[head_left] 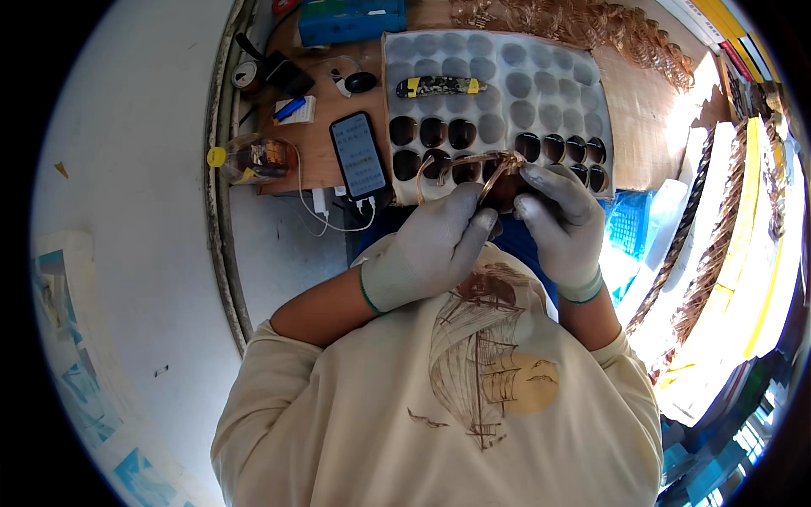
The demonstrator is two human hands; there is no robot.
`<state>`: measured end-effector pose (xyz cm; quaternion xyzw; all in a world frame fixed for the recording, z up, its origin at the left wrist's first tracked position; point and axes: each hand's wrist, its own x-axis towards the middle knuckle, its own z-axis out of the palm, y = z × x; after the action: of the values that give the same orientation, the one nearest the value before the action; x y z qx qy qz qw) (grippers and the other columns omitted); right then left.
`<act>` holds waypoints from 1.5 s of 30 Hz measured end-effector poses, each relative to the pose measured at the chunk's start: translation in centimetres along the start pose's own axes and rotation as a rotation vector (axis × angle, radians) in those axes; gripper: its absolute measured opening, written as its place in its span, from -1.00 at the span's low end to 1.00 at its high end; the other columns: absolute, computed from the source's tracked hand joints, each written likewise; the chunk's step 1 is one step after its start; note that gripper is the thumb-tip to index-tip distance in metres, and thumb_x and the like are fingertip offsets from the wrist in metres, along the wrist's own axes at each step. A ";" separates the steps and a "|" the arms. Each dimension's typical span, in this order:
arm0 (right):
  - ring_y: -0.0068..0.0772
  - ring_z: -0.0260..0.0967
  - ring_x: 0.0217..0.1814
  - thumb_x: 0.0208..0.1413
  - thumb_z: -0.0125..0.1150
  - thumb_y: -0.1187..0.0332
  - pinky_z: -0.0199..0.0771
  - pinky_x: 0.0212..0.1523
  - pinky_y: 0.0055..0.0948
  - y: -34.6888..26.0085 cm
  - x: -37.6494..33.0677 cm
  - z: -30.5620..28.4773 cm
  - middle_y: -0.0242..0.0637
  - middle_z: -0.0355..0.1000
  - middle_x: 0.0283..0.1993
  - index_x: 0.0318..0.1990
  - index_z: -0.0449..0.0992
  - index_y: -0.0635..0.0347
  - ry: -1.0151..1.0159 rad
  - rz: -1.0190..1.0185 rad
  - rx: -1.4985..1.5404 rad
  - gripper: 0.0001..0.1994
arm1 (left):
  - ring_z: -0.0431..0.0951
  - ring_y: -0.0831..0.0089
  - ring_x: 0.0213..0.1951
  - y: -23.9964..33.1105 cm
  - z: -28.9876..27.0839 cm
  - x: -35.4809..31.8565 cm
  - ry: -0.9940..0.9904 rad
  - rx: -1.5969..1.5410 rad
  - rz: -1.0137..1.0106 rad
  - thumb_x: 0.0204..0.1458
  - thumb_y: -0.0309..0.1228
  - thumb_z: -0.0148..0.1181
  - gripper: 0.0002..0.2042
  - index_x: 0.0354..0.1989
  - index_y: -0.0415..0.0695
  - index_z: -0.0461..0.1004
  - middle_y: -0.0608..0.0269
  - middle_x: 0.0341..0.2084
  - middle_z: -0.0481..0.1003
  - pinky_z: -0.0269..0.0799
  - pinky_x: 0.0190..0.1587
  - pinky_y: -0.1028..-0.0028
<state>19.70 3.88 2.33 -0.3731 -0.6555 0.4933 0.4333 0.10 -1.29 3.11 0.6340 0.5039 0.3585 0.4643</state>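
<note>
A pale brown, see-through glasses frame point(492, 175) is held up between my two gloved hands, over the near edge of a lens tray point(498, 110). My left hand point(435, 239) is closed, pinching one side of the frame with thumb and fingers. On the other side my right hand point(564, 221) also grips it, thumb below and fingers above. Something dark, perhaps a lens, shows between my fingertips, partly hidden by them. Dark sunglass lenses point(432, 132) stand in rows in the tray's nearer pockets, just beyond my hands. A yellow-and-black taped tool point(442, 87) lies across the tray.
Left of the tray are a lit phone point(358, 153) with a white cable, a yellow-capped bottle point(258, 159) and a can point(246, 76). A pile of brown frames point(591, 34) lies at the back. More frames point(718, 228) stand in rows in white boxes at right.
</note>
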 end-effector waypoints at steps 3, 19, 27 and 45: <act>-0.63 0.43 -0.18 0.18 0.22 0.61 0.45 -0.20 -0.61 -0.6 -0.5 0.7 -0.27 0.50 -0.10 0.02 0.46 0.40 0.100 0.174 0.174 -0.74 | 0.64 0.36 -0.34 0.4 0.1 0.1 0.003 -0.047 -0.019 0.34 -0.46 -0.05 -0.76 0.06 -0.36 0.37 0.10 -0.38 0.60 0.56 -0.20 0.38; -0.56 0.46 -0.14 0.26 0.23 0.37 0.46 -0.05 -0.49 1.6 -0.1 -4.3 -0.29 0.57 -0.19 -0.01 0.56 0.44 -0.395 0.510 0.543 -0.72 | 0.63 0.33 -0.43 3.7 -0.1 0.0 -0.120 -0.057 -0.073 0.34 -0.45 -0.09 -0.76 0.01 -0.37 0.39 0.11 -0.49 0.60 0.51 -0.31 0.38; -0.52 0.45 -0.11 0.29 0.13 0.35 0.46 -0.01 -0.48 3.2 -3.1 -4.3 -0.26 0.57 -0.16 -0.04 0.56 0.48 -0.278 0.507 0.596 -0.71 | 0.64 0.19 -0.48 0.1 2.0 0.1 -0.142 0.011 0.031 0.33 -0.40 -0.04 -0.79 -0.06 -0.29 0.44 0.11 -0.56 0.56 0.52 -0.36 0.31; -0.65 0.33 -0.20 0.30 0.17 0.29 0.40 -0.15 -0.53 2.8 -1.1 -1.9 -0.36 0.48 -0.26 -0.14 0.55 0.43 -0.266 0.422 0.354 -0.72 | 0.62 0.41 -0.50 0.3 0.8 -0.9 0.044 -0.072 -0.023 0.34 -0.44 -0.08 -0.77 -0.09 -0.38 0.44 0.12 -0.54 0.59 0.50 -0.39 0.45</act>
<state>22.04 4.11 -0.38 -0.3520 -0.5184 0.7235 0.2896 0.72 -2.41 3.14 0.6029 0.5079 0.3848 0.4800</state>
